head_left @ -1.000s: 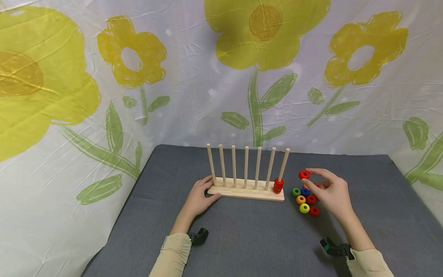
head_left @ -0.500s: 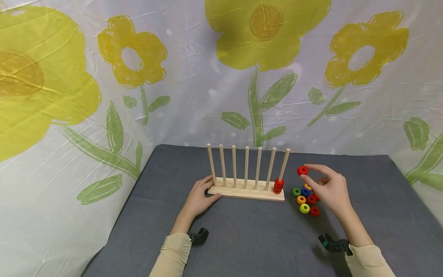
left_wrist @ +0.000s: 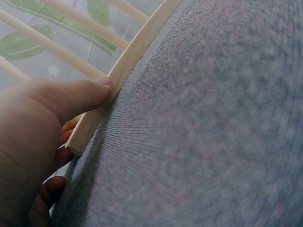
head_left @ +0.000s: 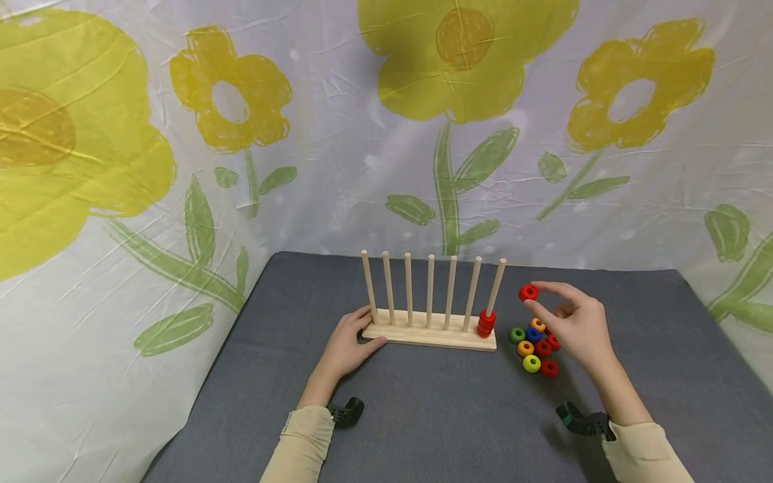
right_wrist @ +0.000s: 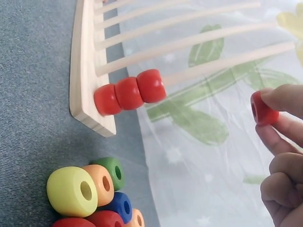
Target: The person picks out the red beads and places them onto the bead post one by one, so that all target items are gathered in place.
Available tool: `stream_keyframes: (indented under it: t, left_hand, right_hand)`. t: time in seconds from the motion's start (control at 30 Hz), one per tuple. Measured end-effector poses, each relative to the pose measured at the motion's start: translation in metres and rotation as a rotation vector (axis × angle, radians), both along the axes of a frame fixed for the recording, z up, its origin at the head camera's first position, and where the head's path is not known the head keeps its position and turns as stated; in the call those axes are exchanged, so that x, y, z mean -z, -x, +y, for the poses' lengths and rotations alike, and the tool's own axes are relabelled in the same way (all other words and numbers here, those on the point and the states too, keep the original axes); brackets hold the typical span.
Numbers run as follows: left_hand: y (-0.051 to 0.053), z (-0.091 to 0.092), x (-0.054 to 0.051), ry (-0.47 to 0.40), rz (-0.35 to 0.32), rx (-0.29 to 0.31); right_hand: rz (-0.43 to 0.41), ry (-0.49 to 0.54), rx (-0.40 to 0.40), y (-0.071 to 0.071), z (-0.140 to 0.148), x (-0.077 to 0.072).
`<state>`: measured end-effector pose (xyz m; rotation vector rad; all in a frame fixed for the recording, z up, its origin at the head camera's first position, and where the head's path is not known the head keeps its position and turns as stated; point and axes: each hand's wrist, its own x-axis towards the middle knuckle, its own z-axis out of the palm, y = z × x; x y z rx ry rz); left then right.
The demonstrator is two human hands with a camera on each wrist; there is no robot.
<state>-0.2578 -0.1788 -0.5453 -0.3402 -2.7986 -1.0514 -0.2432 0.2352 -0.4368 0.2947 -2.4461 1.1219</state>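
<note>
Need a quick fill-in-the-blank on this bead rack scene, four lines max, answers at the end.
1. The right hand pinches a bead whose colour is ____.
2. Counted in the head view, the wooden base carries ____ pegs.
3. The number of beads stacked on the rightmost peg is ____.
4. Seen from the person's side, the left hand grips the wooden base at its ____ end.

Missing words: red; seven; three; left.

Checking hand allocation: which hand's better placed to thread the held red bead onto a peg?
Right, most likely. The right hand pinches a raised red bead near the end peg carrying three red beads. The left hand grips the opposite end of the wooden base, perhaps steadying it.
</note>
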Motion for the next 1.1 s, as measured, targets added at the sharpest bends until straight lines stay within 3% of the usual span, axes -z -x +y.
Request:
stream_keyframes:
  t: [1.1]
  left_hand:
    - [0.0, 0.001, -0.001, -0.01, -0.005, -0.001]
  right_hand:
    - [0.054, 0.03, -0.019, 0.004, 0.003, -0.011]
